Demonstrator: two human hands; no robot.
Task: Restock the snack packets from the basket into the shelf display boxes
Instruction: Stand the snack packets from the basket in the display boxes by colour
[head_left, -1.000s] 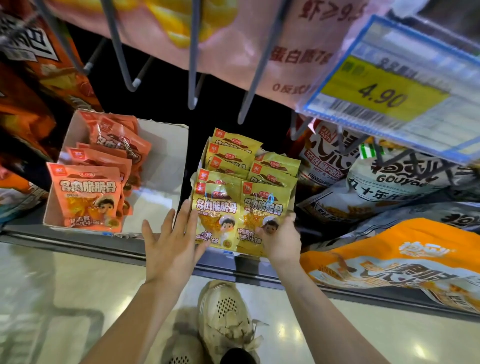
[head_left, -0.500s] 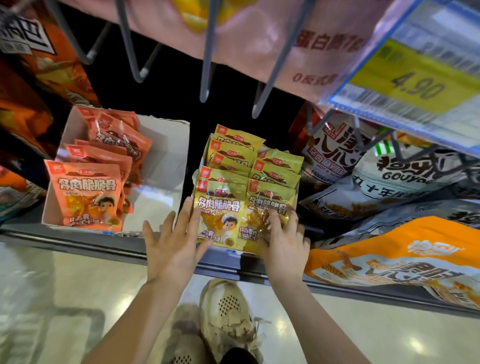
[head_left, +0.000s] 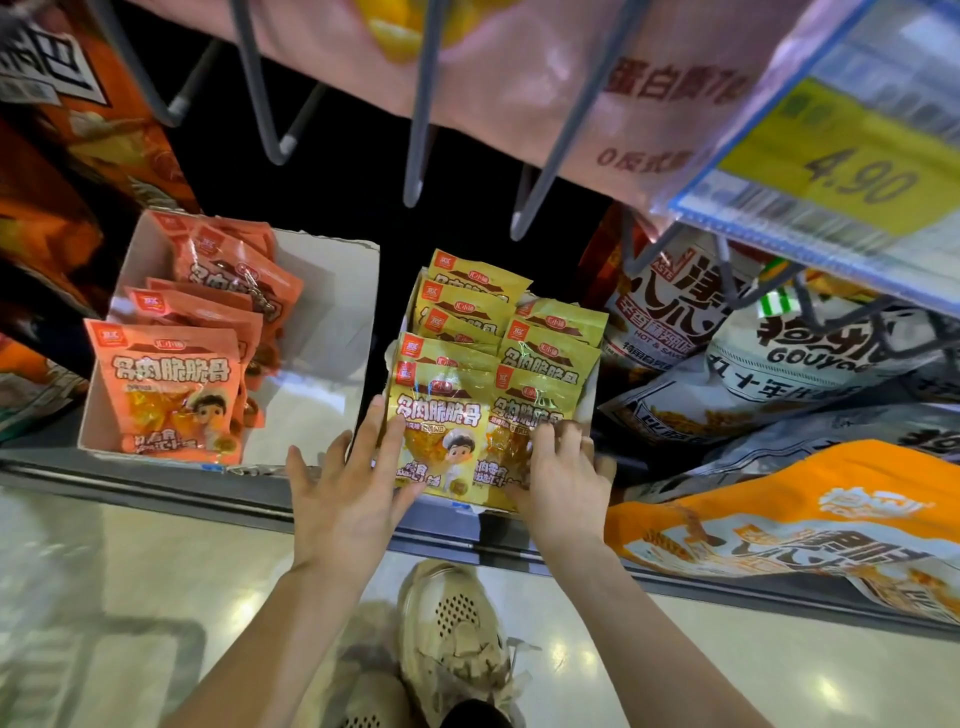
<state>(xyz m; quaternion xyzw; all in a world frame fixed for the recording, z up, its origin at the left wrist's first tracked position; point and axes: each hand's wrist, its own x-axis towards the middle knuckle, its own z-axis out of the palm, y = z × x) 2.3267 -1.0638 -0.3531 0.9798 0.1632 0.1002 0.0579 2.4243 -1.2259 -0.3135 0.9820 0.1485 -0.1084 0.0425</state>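
- The price tag at upper right reads "4.90" on yellow; a white bag on the right of the shelf reads "GOUYOO", and the red-and-white bag beside it "HOT &"; the rest of the writing is Chinese characters
- The yellow packets stand in two rows in their display box, each with a small red logo at its top corner; the front one shows a cartoon chef
- My left hand lies with its fingers straight, fingertips against the left edge of that front packet; it grasps nothing
- My right hand rests on the front right packet, fingers bent over its lower half; I cannot tell whether they grip it
- The orange packets of the same brand fill the left of the white box, well left of both hands
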